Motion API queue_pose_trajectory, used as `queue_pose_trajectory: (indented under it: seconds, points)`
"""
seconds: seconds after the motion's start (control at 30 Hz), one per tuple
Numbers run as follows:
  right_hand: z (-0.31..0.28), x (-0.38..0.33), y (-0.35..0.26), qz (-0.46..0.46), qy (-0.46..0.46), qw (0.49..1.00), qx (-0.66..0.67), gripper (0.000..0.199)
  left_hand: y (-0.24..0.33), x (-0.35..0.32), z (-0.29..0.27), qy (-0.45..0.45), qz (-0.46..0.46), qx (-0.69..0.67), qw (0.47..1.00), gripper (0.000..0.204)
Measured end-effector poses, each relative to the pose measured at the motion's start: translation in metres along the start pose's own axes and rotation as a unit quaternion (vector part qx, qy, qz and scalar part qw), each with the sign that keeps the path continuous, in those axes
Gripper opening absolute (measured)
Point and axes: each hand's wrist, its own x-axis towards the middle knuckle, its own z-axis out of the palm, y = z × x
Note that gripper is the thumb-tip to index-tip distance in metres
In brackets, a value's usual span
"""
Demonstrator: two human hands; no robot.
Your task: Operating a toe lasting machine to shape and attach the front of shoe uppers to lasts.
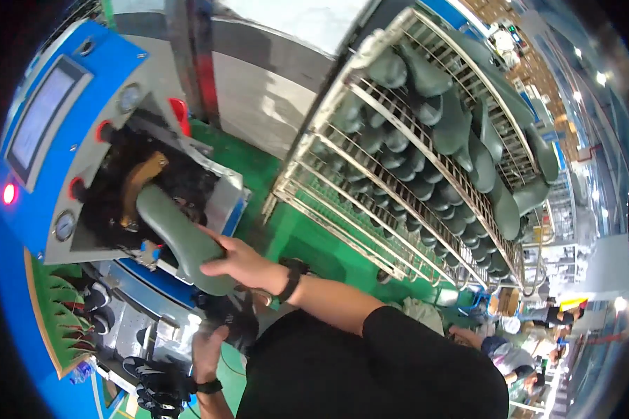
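Observation:
My right hand (243,264) grips a dark green shoe last (180,234) near one end, thumb on top and fingers underneath. The other end of the last reaches into the dark opening of a blue machine (108,77), beside a curved brown band (143,178). Lower down, my left hand (207,353) is by the bench in front of the machine, thumb raised; its other fingers are largely hidden. A black shoe (155,384) with white marks lies close to that wrist. Something dark (232,318), too unclear to name, is beyond the left hand.
To the right stands a wire rack (370,105) with many green shoe lasts on its shelves. A screen (49,115), gauges and a lit red lamp (8,193) are on the machine. Shoe parts lie near a green-lined holder (56,314). People (514,359) are at the far right.

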Motion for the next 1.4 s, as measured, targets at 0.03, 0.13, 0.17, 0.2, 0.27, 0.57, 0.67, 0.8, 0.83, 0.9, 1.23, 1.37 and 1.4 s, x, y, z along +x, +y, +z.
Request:
queue_pose_trajectory:
  seconds: [0.03,0.13,0.17,0.2,0.27,0.57,0.67,0.8,0.83,0.9,1.23,1.37,1.4]
  points:
    - [-0.032,-0.026,0.0,-0.052,-0.032,0.993,-0.105,0.088,-0.001,-0.003,0.004,0.022,-0.02,-0.002,1.0,0.045]
    - [-0.122,-0.125,0.011,0.057,-0.024,0.97,-0.234,0.078,-0.004,-0.001,0.028,0.038,0.011,0.017,0.999,0.049]
    - [-0.141,-0.163,0.023,0.067,0.048,0.951,-0.296,0.075,-0.005,-0.001,0.04,0.035,0.019,0.05,0.998,0.05]
    - [-0.161,-0.201,0.036,0.036,0.129,0.915,-0.379,0.074,-0.007,-0.006,0.055,0.033,0.026,0.083,0.996,0.052]
    - [-0.198,-0.27,0.072,0.129,0.303,0.854,-0.403,0.069,-0.004,0.005,0.084,-0.02,-0.044,0.151,0.987,0.06]
    - [-0.523,-0.438,0.221,0.405,0.706,0.52,-0.261,0.064,-0.03,0.049,0.209,-0.065,-0.148,0.251,0.954,0.044]
    - [-0.594,-0.439,0.249,0.411,0.712,0.529,-0.21,0.058,-0.049,0.057,0.223,-0.033,-0.136,0.269,0.953,0.043]
    - [-0.627,-0.415,0.268,0.38,0.718,0.565,-0.143,0.051,-0.05,0.054,0.225,-0.014,-0.166,0.244,0.955,0.043]
    - [-0.624,-0.407,0.27,0.376,0.715,0.573,-0.137,0.049,-0.046,0.051,0.222,-0.026,-0.148,0.228,0.962,0.043]
    - [-0.607,-0.393,0.268,0.369,0.704,0.593,-0.129,0.046,-0.035,0.037,0.208,-0.02,-0.123,0.22,0.967,0.042]
    - [-0.298,-0.199,0.164,0.148,0.281,0.936,-0.149,0.029,-0.068,-0.12,0.047,0.289,0.124,-0.367,0.875,0.046]
    - [-0.144,-0.09,0.037,-0.02,0.108,0.976,-0.189,0.025,-0.131,-0.088,-0.017,0.489,0.174,-0.154,0.841,0.038]
    - [-0.112,-0.06,0.0,-0.083,0.057,0.96,-0.262,0.024,-0.143,-0.068,-0.034,0.537,0.131,0.056,0.832,0.037]
